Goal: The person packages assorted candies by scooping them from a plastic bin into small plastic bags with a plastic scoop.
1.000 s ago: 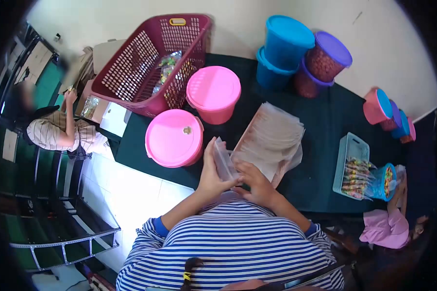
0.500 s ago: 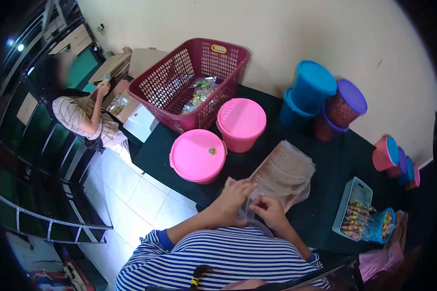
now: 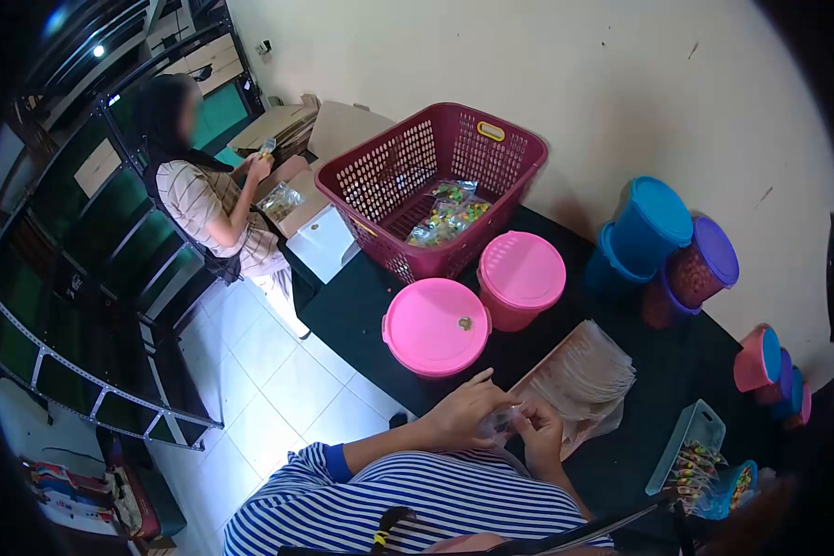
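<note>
Close in front of my striped shirt, both hands are on a small clear plastic bag (image 3: 499, 423). My left hand (image 3: 468, 410) has its fingers closed around the bag's left side. The fingers of my right hand (image 3: 539, 431) pinch the bag's edge from the right. Just beyond my right hand lies a fanned stack of clear plastic bags (image 3: 584, 375) on the dark table. A pink lidded tub (image 3: 435, 326) stands beyond my left hand, with a second pink tub (image 3: 523, 271) to its right.
A maroon basket (image 3: 380, 236) holds filled packets. Blue tubs (image 3: 653, 227) and purple tubs (image 3: 704, 264) stand by the wall. At right are small tubs (image 3: 758, 360), a tray (image 3: 700, 426) of packets and a blue cup (image 3: 737, 491). Another person (image 3: 204, 199) handles a packet at left.
The view has shifted, so the table and tubs appear further right and lower. My hands have drawn closer together on the bag. The arm at the far right is no longer clearly seen.
</note>
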`<action>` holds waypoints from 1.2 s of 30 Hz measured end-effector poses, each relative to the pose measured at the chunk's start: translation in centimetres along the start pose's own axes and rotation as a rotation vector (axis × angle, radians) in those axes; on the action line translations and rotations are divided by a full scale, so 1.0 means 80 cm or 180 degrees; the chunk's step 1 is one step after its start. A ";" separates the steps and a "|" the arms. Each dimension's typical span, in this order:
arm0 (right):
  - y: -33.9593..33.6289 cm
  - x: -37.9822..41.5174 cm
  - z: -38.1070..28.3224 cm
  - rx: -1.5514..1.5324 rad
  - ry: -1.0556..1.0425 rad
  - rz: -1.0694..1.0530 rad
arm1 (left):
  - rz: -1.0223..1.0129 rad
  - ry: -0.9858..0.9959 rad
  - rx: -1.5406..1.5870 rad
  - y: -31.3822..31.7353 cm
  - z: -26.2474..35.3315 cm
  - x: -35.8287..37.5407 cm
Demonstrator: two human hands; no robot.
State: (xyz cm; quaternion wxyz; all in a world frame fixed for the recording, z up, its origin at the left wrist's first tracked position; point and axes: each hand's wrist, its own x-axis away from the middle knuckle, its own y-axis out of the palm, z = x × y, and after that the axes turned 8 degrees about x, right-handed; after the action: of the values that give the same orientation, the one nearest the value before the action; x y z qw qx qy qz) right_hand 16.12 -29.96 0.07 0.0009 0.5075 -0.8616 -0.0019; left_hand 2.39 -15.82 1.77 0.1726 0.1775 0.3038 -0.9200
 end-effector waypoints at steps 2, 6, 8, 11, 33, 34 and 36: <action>0.017 -0.005 -0.006 -0.0096 -0.0134 0.0033 | 0.0078 0.0013 0.0137 -0.013 -0.004 0.007; 0.050 -0.031 -0.014 0.0440 -0.0730 -0.0036 | 0.0130 0.0116 -0.0054 -0.065 -0.013 0.017; 0.069 -0.050 -0.016 0.0597 -0.1011 -0.0189 | 0.0155 0.0137 -0.0144 -0.105 -0.020 0.026; 0.092 -0.081 0.008 0.2712 -0.1480 -0.0292 | 0.0694 -0.0342 -0.0434 -0.162 -0.037 0.055; 0.183 -0.119 0.022 0.3706 -0.1370 0.0367 | 0.0765 -0.0718 0.0025 -0.328 -0.179 0.096; 0.183 -0.119 0.004 0.3568 -0.1511 0.0445 | 0.0788 -0.0678 -0.0060 -0.331 -0.182 0.099; 0.178 -0.113 -0.032 0.3620 -0.1382 0.0619 | 0.0738 -0.0675 -0.0013 -0.336 -0.178 0.102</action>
State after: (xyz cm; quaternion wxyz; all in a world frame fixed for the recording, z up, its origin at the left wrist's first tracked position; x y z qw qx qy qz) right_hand 8.05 -15.15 2.69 -0.4451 0.3356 -0.7506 0.3547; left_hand -13.04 11.59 0.92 0.3091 0.1128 0.2633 -0.9069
